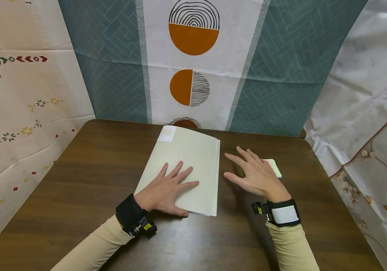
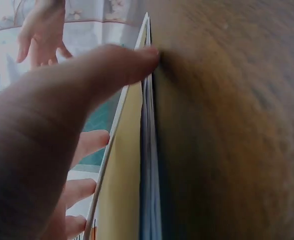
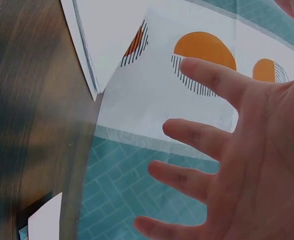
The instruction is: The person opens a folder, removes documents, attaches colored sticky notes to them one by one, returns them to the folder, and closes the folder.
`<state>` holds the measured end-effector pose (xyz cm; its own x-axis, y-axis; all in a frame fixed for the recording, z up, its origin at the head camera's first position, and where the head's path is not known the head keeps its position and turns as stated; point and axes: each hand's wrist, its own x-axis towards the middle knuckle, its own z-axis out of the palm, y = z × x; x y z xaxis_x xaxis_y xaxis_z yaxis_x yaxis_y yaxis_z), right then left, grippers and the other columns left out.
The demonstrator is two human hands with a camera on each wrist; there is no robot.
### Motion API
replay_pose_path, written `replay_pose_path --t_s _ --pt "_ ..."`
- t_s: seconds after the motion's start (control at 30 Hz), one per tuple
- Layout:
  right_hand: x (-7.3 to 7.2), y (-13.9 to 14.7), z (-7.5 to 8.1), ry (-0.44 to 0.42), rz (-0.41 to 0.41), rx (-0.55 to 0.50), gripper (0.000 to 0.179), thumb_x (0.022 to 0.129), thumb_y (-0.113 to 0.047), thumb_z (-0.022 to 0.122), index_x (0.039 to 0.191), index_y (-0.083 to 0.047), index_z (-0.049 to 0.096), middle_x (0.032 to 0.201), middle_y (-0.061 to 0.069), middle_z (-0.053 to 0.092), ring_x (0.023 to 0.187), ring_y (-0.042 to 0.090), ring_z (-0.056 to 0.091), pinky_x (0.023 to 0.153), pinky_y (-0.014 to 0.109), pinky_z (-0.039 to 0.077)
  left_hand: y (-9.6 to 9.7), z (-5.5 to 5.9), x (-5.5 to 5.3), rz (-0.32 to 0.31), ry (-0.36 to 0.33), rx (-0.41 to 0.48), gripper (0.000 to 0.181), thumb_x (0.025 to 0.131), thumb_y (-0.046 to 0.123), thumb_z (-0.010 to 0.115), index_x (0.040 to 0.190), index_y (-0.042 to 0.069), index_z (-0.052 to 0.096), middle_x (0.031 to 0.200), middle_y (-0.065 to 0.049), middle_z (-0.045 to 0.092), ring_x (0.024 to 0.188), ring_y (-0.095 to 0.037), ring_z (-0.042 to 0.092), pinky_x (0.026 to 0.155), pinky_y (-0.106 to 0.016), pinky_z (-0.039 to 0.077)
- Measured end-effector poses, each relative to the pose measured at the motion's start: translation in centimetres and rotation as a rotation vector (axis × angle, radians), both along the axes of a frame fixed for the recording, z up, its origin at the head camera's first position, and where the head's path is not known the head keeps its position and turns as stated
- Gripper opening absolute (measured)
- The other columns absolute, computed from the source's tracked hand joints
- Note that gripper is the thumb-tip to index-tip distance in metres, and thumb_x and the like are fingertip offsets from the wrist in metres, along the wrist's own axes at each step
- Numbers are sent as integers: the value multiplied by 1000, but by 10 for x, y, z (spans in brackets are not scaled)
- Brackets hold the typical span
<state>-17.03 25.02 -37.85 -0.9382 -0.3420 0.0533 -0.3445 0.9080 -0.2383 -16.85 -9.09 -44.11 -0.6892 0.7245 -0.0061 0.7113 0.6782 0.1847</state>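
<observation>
Left hand (image 1: 167, 191) splayed on pale cream, rectangular paper folder (image 1: 204, 163): flat, even pressure steadies best; right hand (image 1: 258, 177) hovers, spread wide.

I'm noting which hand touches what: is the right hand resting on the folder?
No, the right hand is off to the side of the folder, with a strip of table showing between them.

Head view above — wrist close-ups
</observation>
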Motion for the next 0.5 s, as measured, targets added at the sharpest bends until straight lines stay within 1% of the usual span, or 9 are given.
replay_pose_path --t_s 0.1,0.2,0.3,0.5 --pt "-1 0 -1 19 18 -4 72 107 -66 58 169 -31 53 182 19 40 164 56 44 117 79 47 0 0 0 -4 13 -16 93 90 75 79 169 33 53 186 -13 34 175 -48 25 132 -83 25" --pt "-1 0 -1 29 17 -1 72 107 -66 59 169 -30 54 181 20 43 162 56 46 116 78 49 0 2 -1 -2 19 -9 91 91 76 76 169 34 53 187 -12 33 175 -48 25 132 -83 25" --pt "0 0 0 31 -1 14 72 106 -66 58 169 -30 54 179 20 46 161 54 48 115 78 50 0 3 -3 8 26 24 90 92 76 72 169 35 52 187 -11 34 175 -47 25 132 -82 25" --pt "0 2 2 32 -32 23 70 108 -64 57 169 -29 54 175 22 51 160 53 49 115 81 47 -2 8 -7 38 82 124 88 94 75 67 170 35 50 186 -10 36 173 -47 32 129 -82 33"
